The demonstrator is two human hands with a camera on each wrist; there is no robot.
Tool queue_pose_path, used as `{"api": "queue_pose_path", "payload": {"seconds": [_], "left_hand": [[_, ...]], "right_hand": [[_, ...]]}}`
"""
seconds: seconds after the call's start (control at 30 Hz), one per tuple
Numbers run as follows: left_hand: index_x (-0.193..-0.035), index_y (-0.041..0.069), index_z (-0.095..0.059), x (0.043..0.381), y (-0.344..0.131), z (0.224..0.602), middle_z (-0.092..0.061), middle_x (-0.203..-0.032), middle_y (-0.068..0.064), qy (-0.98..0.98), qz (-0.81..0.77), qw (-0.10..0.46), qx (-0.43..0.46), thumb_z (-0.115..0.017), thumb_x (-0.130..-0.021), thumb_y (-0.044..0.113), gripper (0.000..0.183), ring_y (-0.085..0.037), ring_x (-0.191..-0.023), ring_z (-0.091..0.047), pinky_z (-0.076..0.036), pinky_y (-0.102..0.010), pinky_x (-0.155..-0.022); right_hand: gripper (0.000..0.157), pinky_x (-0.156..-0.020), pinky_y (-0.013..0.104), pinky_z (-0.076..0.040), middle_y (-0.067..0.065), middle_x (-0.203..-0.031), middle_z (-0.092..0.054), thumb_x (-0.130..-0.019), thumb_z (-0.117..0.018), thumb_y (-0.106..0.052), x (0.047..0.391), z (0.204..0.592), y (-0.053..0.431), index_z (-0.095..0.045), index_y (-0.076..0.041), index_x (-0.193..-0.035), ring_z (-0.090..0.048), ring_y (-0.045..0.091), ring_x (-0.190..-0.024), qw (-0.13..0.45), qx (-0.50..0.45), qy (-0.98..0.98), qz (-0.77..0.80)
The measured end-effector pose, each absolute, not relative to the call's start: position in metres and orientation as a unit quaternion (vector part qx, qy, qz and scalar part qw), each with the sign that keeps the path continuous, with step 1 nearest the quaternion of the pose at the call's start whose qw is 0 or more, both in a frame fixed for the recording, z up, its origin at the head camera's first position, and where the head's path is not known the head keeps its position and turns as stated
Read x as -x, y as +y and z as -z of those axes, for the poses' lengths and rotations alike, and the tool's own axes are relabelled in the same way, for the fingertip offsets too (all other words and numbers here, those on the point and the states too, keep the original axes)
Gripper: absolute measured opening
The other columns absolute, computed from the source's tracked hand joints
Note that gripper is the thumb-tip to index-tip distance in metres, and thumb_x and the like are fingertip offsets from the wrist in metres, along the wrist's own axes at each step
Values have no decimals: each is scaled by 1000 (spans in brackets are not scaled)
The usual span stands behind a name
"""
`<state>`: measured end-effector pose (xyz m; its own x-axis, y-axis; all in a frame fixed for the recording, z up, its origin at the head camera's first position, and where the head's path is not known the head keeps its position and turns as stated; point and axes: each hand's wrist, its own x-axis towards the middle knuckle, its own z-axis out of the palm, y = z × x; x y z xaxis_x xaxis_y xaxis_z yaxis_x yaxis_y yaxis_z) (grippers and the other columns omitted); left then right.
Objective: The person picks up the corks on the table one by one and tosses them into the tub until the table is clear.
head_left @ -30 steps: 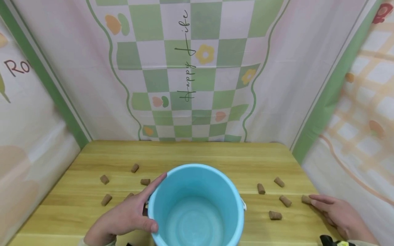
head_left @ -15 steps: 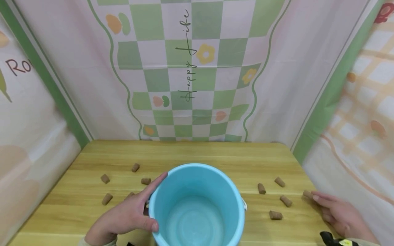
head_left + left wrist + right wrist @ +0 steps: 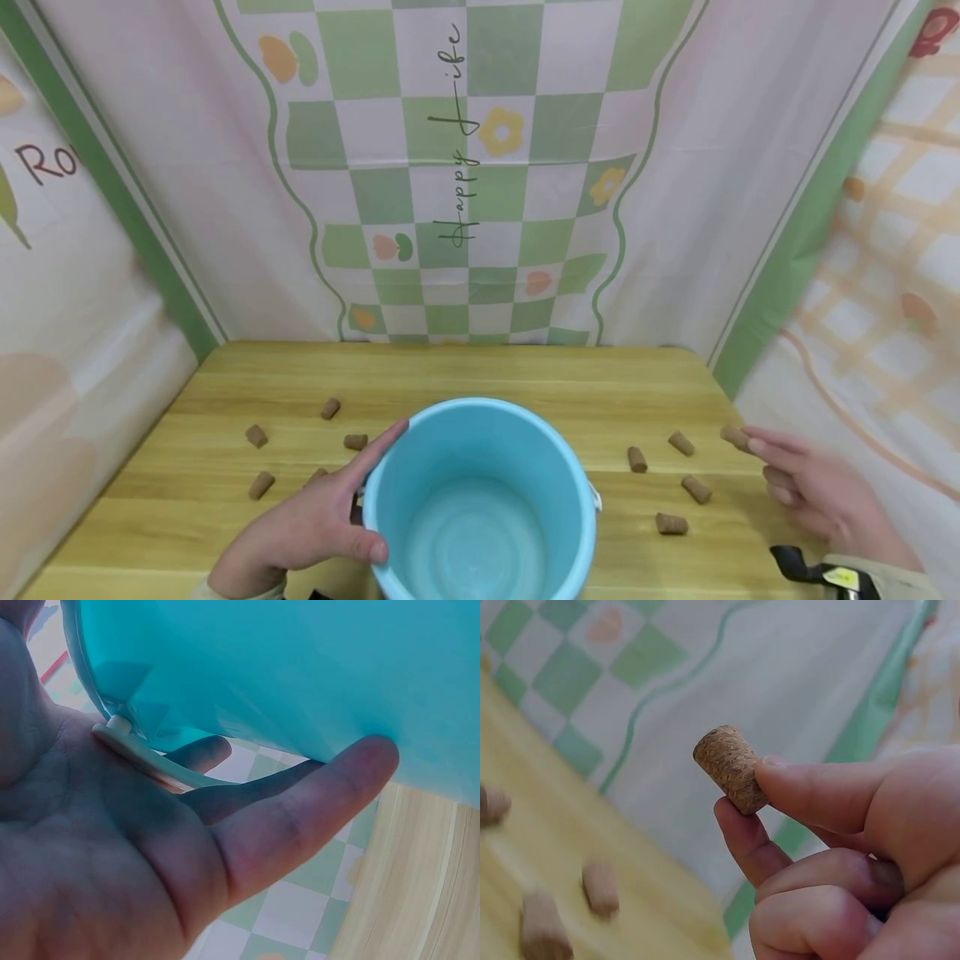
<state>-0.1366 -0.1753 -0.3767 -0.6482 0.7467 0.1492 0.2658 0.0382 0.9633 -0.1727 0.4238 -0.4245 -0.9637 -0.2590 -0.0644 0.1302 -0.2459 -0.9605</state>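
In the head view a light-blue bucket stands on the table, its mouth facing up and no cork inside. My left hand holds its left side, thumb at the near rim and fingers spread round the outer wall. The left wrist view shows those fingers against the wall, beside the bucket's handle. At the right, my right hand pinches a cork between thumb and a fingertip, raised off the table, the other fingers curled under.
Several loose corks lie right of the bucket, among them a cork nearest it. More corks lie left, one cork near the left arm; another is partly behind the left hand. Patterned curtains surround the wooden table.
My right hand has lifted the cork from the table's right side and moved it away from me, slightly left. My left hand and the bucket have stayed put.
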Motion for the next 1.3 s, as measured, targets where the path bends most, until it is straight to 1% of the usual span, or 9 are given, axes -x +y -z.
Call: {"api": "queue_pose_path", "payload": {"seconds": [0.3,0.43,0.53,0.6,0.83,0.9,1.03,1.13,1.3], "left_hand": [[-151,28,1,138,-175,377,-23,-148,-17,690,-591,210,-362,-71,-85,20,98,-41,-121,-40,-47,-40,-86],[-151,29,1,138,-173,376,-22,-149,-16,688,-592,213,-361,-72,-84,20,99,-41,-122,-39,-46,-39,-87],[-151,29,1,137,-172,376,-21,-148,-17,683,-597,213,-362,-72,-84,20,100,-40,-122,-39,-47,-39,-86],[-150,29,1,137,-171,375,-21,-148,-18,679,-601,214,-363,-72,-84,20,99,-40,-122,-39,-47,-40,-86],[-151,27,2,136,-170,374,-19,-149,-16,678,-594,201,-384,-71,-84,32,99,-40,-125,-35,-45,-41,-88],[-151,25,3,136,-171,374,-19,-149,-16,678,-589,193,-395,-71,-83,36,102,-41,-126,-33,-45,-41,-89],[-150,22,6,137,-171,375,-19,-149,-19,670,-590,180,-414,-72,-80,39,106,-42,-126,-33,-44,-44,-89],[-150,21,6,137,-172,376,-19,-148,-20,664,-593,181,-418,-73,-80,38,108,-43,-125,-33,-44,-44,-89],[-151,23,5,137,-173,376,-20,-148,-19,665,-600,201,-396,-75,-80,31,107,-42,-125,-34,-44,-44,-90]], "right_hand": [[34,-43,28,-18,1,-121,-61,-100,-39,-1,173,382,380,-62,-13,-122,-18,14,-49,100,110,631,761],[30,-44,29,-18,-1,-111,-63,-99,-44,-4,170,366,362,-61,-10,-123,-18,15,-50,85,103,653,746],[29,-45,31,-18,-3,-87,-58,-99,-47,-8,167,355,348,-60,-9,-125,-18,17,-49,88,94,670,731],[28,-45,31,-18,-4,-77,-51,-99,-47,-8,165,349,339,-61,-9,-124,-18,17,-49,91,102,671,729],[27,-42,33,-18,-5,-68,-51,-98,-47,-2,161,341,311,-65,-7,-118,-17,19,-47,88,143,671,723],[27,-41,34,-18,-7,-62,-45,-97,-47,-2,160,338,304,-65,-6,-118,-17,20,-46,86,150,683,710],[27,-40,35,-18,4,-84,-67,-97,-47,0,158,333,291,-62,-1,-120,-17,21,-44,86,175,696,691],[27,-38,35,-17,8,-105,-67,-96,-48,0,156,329,282,-61,2,-120,-18,21,-44,90,186,703,681],[24,-37,36,-18,5,-100,-67,-95,-52,-2,153,326,268,-63,2,-116,-23,13,-43,106,177,710,673]]}}
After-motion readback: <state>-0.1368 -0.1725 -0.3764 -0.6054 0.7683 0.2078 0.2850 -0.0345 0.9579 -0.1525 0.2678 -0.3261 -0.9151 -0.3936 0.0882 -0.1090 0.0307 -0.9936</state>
